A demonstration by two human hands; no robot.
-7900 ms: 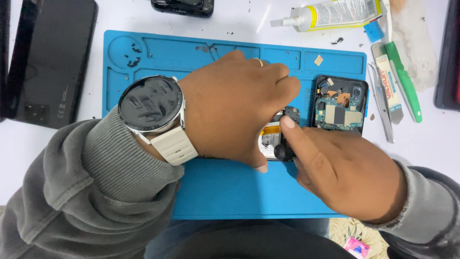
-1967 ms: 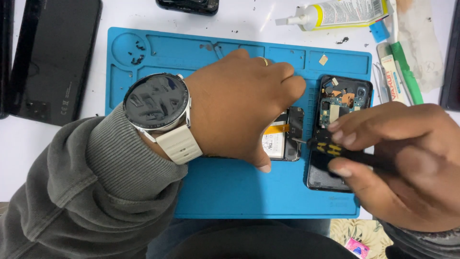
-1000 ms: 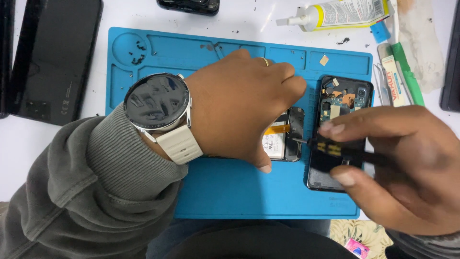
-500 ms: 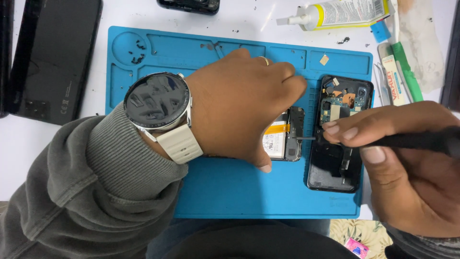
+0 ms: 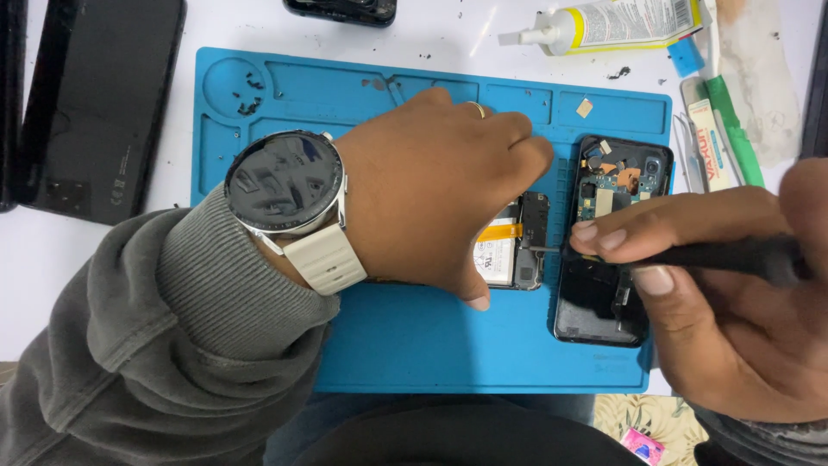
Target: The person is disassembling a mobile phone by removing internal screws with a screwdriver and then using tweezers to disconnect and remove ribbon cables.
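Under the left hand, pressed flat, one opened phone is mostly hidden; one screwdriver is gripped by the right hand, partly cut off.

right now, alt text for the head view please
Left hand presses an opened phone with exposed battery onto a blue silicone repair mat, while right hand touches a black screwdriver to its edge. A second opened black phone lies beside it.
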